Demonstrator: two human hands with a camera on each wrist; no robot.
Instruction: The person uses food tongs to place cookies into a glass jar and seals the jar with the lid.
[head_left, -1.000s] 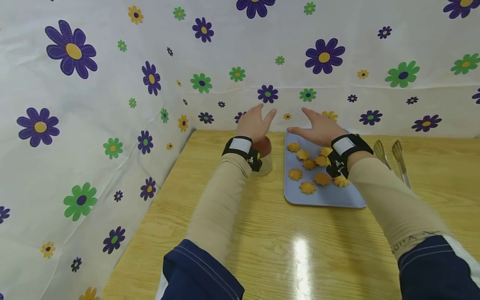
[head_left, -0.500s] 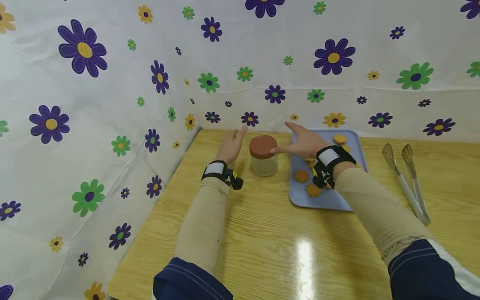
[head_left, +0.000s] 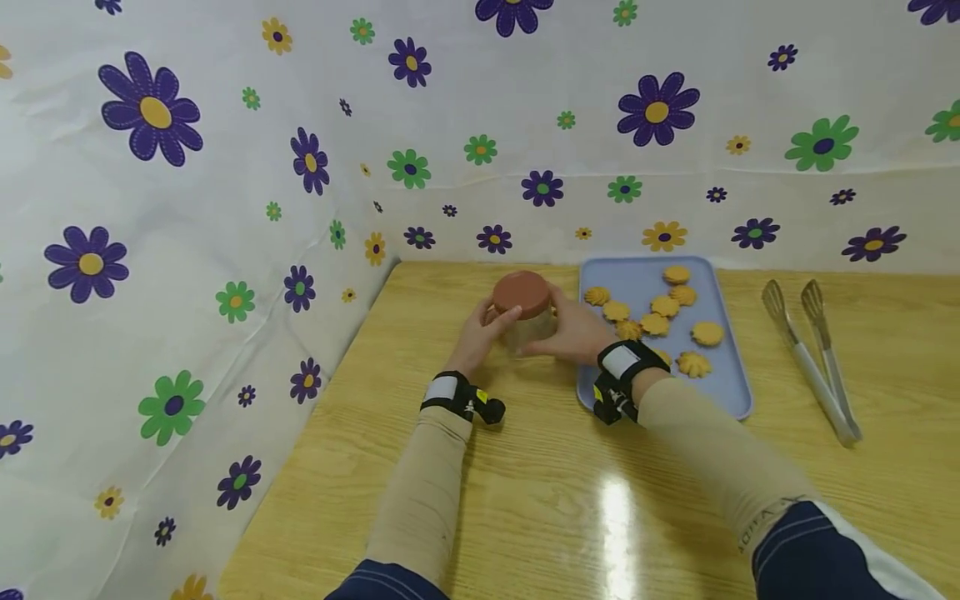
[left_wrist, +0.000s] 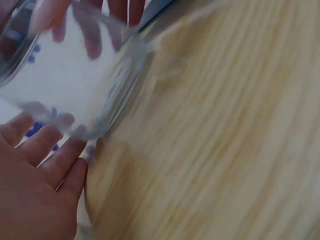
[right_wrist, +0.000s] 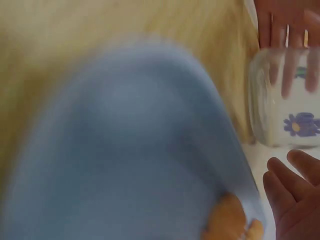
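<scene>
Both hands on the glass jar [head_left: 534, 330], far side of the table [head_left: 547, 500], just left of the tray. Its red-brown lid [head_left: 522, 292] is on. Jar looks upright from the head view; can't tell whether its base touches the table.

Left hand [head_left: 476, 337]: clamped on the jar's left side, thumb across the front edge of the lid. Wrist view has its fingers fairly straight, tips against the glass.

Right hand [head_left: 577, 333]: clamped on the right side, thumb low in front, fingers round the back. Can't tell how firm either grip is.

Blue tray [head_left: 708, 396] sits partly under the right wrist, which hides some of its left side. Scalloped cookies [head_left: 693, 364] scattered over it, a few touching.

Metal tongs [head_left: 825, 397], slotted tips, lie right of the tray, arms spread, joined end toward the person.

Black wrist straps [head_left: 450, 396] over tan sleeves [head_left: 420, 492]. Floral sheet [head_left: 465, 92] hangs behind the table and down its left side. Right wrist view blurred over the tray.
</scene>
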